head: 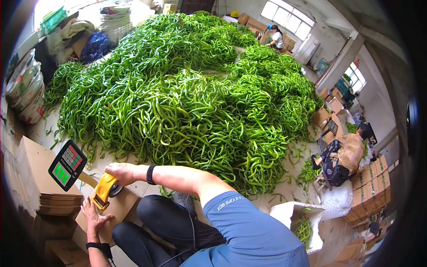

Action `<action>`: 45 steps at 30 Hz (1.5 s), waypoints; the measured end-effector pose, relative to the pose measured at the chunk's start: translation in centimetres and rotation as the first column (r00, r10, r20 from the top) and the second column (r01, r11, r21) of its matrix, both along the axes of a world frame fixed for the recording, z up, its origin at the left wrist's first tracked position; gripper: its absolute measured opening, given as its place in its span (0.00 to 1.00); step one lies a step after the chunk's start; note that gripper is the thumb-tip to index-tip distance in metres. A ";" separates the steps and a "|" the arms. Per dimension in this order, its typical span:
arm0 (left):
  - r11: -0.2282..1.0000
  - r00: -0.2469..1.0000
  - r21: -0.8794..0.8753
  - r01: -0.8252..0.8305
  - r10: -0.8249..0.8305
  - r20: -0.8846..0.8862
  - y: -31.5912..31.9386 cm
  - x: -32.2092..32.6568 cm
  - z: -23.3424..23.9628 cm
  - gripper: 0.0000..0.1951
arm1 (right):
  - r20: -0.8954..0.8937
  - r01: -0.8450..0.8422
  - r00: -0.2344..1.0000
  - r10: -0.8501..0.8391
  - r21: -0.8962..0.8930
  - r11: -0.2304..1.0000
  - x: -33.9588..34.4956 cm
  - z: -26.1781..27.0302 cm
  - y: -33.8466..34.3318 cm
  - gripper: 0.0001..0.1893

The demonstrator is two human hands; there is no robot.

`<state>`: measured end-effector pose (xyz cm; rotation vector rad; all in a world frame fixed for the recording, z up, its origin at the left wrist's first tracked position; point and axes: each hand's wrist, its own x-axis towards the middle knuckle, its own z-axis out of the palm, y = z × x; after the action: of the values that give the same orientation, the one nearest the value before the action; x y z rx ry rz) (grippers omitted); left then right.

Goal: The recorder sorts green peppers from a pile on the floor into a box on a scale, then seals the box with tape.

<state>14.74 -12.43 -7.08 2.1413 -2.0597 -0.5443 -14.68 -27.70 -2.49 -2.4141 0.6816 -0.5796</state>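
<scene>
My right hand point(120, 173) grips a yellow tape dispenser point(106, 190), which rests on a brown cardboard box point(123, 203) in front of my knees. The dispenser's cutting end is turned towards my left hand point(92, 215). That hand presses on the left part of the box, its fingers spread and their tips close to the dispenser. Just beyond the box stands a digital scale display point(68, 165) with lit green digits. A roll of tape point(115, 190) shows partly behind the dispenser. How far the tape reaches along the box cannot be made out.
A huge heap of long green peppers point(186, 110) covers the floor ahead. Flattened cardboard point(43, 177) is stacked at left. A white foam box point(313, 227) holding peppers stands at right. One person point(347, 157) bends near stacked cartons point(370, 190); another person point(276, 38) sits at the back.
</scene>
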 end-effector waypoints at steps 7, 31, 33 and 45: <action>1.000 1.000 0.004 -0.013 0.013 0.008 0.2 0.0 0.0 0.70 | -0.035 -0.006 0.999 0.005 -0.027 1.000 -0.1 0.4 0.1 0.23; 1.000 1.000 0.001 -0.002 0.002 -0.009 0.0 0.0 0.2 0.68 | -0.108 -0.029 0.994 0.014 -0.139 0.990 0.2 0.9 -0.5 0.21; 1.000 1.000 0.003 0.000 0.001 -0.015 -0.1 -0.2 0.5 0.68 | -0.101 -0.026 0.995 0.010 -0.154 0.988 0.3 0.8 -0.5 0.21; 1.000 1.000 0.025 -0.012 0.012 -0.009 0.5 -0.3 0.8 0.67 | -0.137 -0.070 0.989 0.047 -0.167 0.983 0.5 1.6 -0.2 0.19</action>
<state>14.39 -11.88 -6.30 2.1596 -2.0452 -0.5803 -14.20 -27.86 -0.89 -2.6435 0.6350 -0.4734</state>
